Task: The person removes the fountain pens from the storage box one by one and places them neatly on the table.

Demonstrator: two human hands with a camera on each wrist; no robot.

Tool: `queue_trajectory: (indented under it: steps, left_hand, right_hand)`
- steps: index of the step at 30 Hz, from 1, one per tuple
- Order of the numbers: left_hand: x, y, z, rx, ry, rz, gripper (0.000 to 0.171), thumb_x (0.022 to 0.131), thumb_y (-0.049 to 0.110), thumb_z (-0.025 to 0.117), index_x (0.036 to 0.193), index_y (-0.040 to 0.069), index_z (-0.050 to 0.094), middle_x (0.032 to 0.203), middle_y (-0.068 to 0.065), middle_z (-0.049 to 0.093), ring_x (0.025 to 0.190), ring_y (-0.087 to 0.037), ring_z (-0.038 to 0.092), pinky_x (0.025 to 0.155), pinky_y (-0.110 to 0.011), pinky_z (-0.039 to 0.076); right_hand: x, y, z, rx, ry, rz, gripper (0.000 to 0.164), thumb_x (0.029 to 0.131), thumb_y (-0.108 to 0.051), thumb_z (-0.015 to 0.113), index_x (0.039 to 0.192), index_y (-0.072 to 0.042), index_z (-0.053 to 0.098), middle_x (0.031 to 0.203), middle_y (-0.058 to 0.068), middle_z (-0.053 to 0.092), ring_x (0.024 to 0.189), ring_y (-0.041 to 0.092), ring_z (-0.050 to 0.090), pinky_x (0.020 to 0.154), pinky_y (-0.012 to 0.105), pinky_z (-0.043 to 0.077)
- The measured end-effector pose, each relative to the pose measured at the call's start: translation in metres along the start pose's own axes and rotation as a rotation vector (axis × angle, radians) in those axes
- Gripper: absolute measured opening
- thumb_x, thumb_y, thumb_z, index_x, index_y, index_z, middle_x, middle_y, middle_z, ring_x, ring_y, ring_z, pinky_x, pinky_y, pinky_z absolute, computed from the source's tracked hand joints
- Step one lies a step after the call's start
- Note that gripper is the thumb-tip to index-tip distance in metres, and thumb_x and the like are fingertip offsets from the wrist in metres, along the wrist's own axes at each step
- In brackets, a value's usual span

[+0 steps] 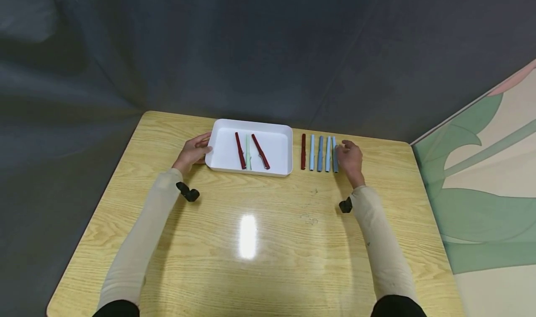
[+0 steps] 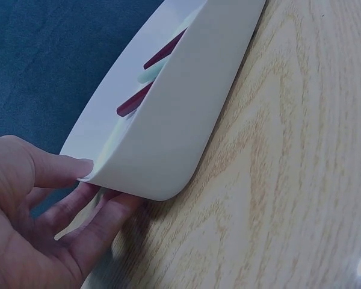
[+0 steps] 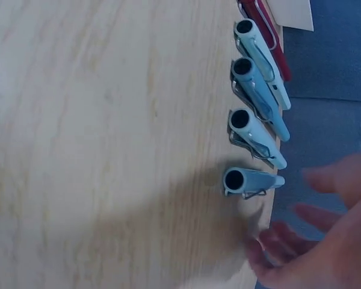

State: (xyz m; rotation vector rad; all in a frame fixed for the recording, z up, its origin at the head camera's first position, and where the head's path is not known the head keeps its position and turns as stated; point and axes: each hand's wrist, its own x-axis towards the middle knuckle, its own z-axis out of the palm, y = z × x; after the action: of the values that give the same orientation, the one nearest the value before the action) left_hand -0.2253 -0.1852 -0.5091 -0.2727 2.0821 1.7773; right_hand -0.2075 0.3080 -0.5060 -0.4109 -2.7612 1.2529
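Observation:
My left hand (image 1: 190, 155) grips the left end of a white tray (image 1: 279, 149). In the left wrist view the thumb lies over the rim and the fingers reach under the tray's corner. Inside the tray are two dark red pens (image 1: 260, 152) with a mint green pen (image 1: 248, 153) between them. To the tray's right, several pens stand in a row: a dark red pen (image 1: 303, 151) first, then light blue and darker blue ones. My right hand (image 1: 350, 158), fingers loosely bent and holding nothing, is beside the rightmost blue pen (image 3: 253, 180).
The wooden table (image 1: 276, 261) ends just behind the tray and pens, where a dark cloth (image 1: 268, 51) hangs. A patterned wall panel (image 1: 485, 191) borders the right side. Small dark marks show on the tabletop in front of the row.

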Motion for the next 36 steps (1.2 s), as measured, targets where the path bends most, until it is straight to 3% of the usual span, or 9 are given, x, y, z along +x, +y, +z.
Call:
queue_trajectory:
  steps: [2,5,9,15,25,36]
  left_hand:
    - [0.000,0.000,0.000,0.006,0.003,-0.001,0.063,0.106,0.006,0.058,0.164,0.021,0.038,0.163,-0.016,0.045,0.140,-0.039,0.053,0.099,-0.046,0.056]
    - [0.001,-0.001,0.000,0.015,0.007,0.002,0.063,0.106,0.006,0.058,0.164,0.020,0.039,0.162,-0.017,0.046,0.138,-0.038,0.054,0.092,-0.040,0.058]
    - [0.002,-0.002,0.000,0.021,0.012,0.007,0.063,0.105,0.005,0.058,0.164,0.019,0.039,0.162,-0.017,0.046,0.138,-0.039,0.054,0.089,-0.038,0.059]
    - [0.004,-0.003,-0.001,0.016,0.018,0.006,0.062,0.105,0.006,0.058,0.163,0.019,0.040,0.161,-0.016,0.047,0.136,-0.037,0.056,0.088,-0.038,0.059]
    - [0.005,-0.001,0.001,0.030,0.022,-0.005,0.062,0.106,0.006,0.058,0.164,0.019,0.040,0.162,-0.015,0.046,0.138,-0.037,0.055,0.102,-0.051,0.053]
    - [0.002,0.000,0.000,0.043,0.020,-0.004,0.062,0.106,0.007,0.058,0.164,0.019,0.040,0.162,-0.015,0.046,0.137,-0.037,0.055,0.093,-0.043,0.057]
  right_hand:
    - [0.002,-0.001,0.001,0.037,0.024,-0.066,0.052,0.110,-0.020,0.054,0.155,0.006,0.044,0.160,0.031,0.039,0.148,0.047,0.039,0.119,0.059,0.036]
    - [0.003,-0.005,0.003,0.035,0.044,-0.166,0.057,0.110,-0.019,0.054,0.159,0.005,0.037,0.168,0.030,0.023,0.157,0.047,0.020,0.126,0.061,0.019]
    - [0.004,-0.015,0.006,-0.032,0.034,-0.254,0.061,0.109,-0.021,0.056,0.161,0.003,0.035,0.172,0.028,0.014,0.158,0.049,0.011,0.126,0.064,0.011]
    - [0.003,-0.033,0.014,-0.110,0.002,-0.313,0.063,0.107,-0.024,0.060,0.161,0.000,0.037,0.174,0.022,0.013,0.160,0.046,0.008,0.126,0.066,0.005]
    - [-0.005,-0.062,0.040,-0.200,-0.012,-0.424,0.064,0.103,-0.026,0.068,0.159,-0.004,0.044,0.173,0.020,0.018,0.159,0.045,0.014,0.122,0.073,0.008]
    - [-0.009,-0.076,0.065,-0.197,-0.045,-0.474,0.063,0.103,-0.028,0.068,0.158,-0.005,0.046,0.171,0.021,0.026,0.158,0.045,0.020,0.122,0.072,0.013]
